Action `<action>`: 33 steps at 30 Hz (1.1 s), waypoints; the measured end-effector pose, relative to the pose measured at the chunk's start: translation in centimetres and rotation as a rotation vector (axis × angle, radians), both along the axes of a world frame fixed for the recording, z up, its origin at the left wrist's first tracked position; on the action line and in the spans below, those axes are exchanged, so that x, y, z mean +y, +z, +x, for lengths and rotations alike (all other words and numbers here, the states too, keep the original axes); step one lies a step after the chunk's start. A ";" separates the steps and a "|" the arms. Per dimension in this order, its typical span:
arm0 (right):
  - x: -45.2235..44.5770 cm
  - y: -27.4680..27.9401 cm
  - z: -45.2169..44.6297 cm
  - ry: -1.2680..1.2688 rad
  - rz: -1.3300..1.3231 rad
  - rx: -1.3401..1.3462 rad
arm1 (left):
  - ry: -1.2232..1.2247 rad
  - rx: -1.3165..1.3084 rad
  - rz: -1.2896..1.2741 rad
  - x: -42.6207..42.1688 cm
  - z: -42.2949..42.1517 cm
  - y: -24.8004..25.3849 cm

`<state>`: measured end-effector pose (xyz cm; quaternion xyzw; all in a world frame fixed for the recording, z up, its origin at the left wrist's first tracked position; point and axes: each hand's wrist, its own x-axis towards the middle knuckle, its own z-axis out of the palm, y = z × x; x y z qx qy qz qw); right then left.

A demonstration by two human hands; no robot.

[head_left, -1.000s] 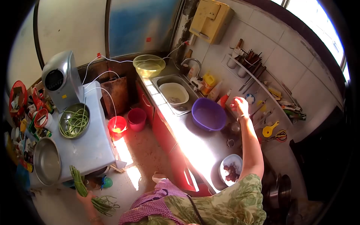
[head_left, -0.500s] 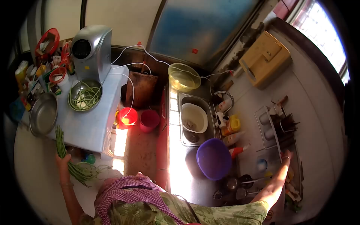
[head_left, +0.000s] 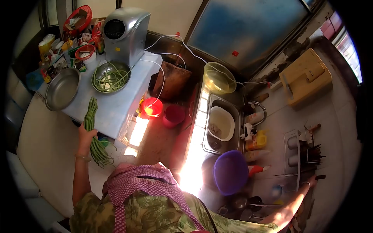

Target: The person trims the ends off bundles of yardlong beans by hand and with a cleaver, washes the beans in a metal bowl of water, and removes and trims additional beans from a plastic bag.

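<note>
My left hand is closed around the middle of a bunch of long green beans, at the front edge of the cloth-covered table. The bean tips point up and the other ends hang toward the floor. More long beans lie coiled in a steel bowl on that table. Far to the right, my right hand reaches past the end of a dish rack. Its fingers close at a dark-handled utensil, whose other end is hidden.
Left table: silver appliance, empty steel basin, crowded bottles and jars. Counter: sink with white basin, purple basin, yellow basin, bottles, ladle. Red bucket and pink bucket stand on the floor between.
The view has shifted, so the room appears moved right and partly down. My left hand still holds the beans, now more upright. My right hand has moved to the dark handle beside the rack.
</note>
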<state>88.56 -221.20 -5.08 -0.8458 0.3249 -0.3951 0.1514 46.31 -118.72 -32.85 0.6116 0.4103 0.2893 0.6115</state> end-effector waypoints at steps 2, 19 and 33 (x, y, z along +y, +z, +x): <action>1.2 2.9 -0.9 0.013 -0.173 -0.066 | -0.004 0.005 0.004 0.9 0.1 -0.8; 67.7 -5.1 -18.3 1.704 0.283 0.163 | -0.064 0.340 0.281 10.9 -3.7 0.2; 100.5 -31.4 -25.9 1.855 1.111 0.976 | -0.238 0.453 0.027 24.8 -7.5 -11.7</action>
